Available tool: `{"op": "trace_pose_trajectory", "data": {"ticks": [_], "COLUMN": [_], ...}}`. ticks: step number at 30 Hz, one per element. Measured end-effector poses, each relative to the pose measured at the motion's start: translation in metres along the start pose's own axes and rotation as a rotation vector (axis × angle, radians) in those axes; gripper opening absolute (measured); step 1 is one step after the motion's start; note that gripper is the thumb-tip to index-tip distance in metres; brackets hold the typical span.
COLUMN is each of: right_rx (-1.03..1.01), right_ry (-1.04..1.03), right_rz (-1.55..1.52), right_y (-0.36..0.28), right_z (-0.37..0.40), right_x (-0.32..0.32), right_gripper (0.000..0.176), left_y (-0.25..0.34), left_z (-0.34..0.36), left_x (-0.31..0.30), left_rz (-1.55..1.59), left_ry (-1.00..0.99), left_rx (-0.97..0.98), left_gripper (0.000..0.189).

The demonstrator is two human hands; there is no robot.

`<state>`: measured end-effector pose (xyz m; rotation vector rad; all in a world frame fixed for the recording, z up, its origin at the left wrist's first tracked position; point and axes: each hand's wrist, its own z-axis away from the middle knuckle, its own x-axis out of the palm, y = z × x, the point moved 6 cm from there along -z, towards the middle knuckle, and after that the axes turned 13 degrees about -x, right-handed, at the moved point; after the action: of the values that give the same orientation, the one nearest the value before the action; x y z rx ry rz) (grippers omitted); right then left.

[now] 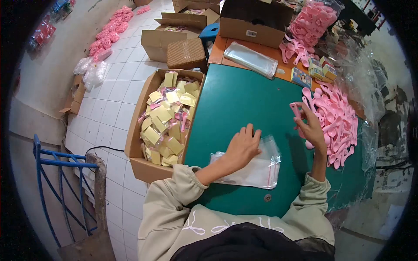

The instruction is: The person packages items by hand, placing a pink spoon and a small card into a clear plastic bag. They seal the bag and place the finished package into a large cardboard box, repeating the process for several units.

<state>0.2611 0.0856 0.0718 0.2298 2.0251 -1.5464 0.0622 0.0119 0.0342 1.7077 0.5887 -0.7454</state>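
My left hand rests over a stack of clear plastic bags on the green table, its fingers stretched out and holding nothing that I can see. Raised to the right, my right hand is closed on a pink plastic spoon, whose end sticks up past the fingertips. Just beyond that hand spreads a heap of loose pink spoons.
An open carton full of packed bags with yellow cards stands left of the table. At the back are a bundle of plastic sleeves, a brown box, small card packs and a bag of spoons. A blue metal chair stands lower left.
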Motion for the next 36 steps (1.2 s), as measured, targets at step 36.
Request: {"op": "trace_pose_trajectory", "data": {"ticks": [36], "right_rx": [-0.199], "right_ry": [0.453], "right_rz": [-0.129], "right_y": [-0.054], "right_z": [0.009], "right_x": [0.013], "right_gripper": [0.018], "left_y": [-0.037], "left_z": [-0.016], "left_x": [0.002], "left_rz": [1.131], "left_ry": [-0.522], "left_rx": [-0.515], "left_gripper": [0.035]}}
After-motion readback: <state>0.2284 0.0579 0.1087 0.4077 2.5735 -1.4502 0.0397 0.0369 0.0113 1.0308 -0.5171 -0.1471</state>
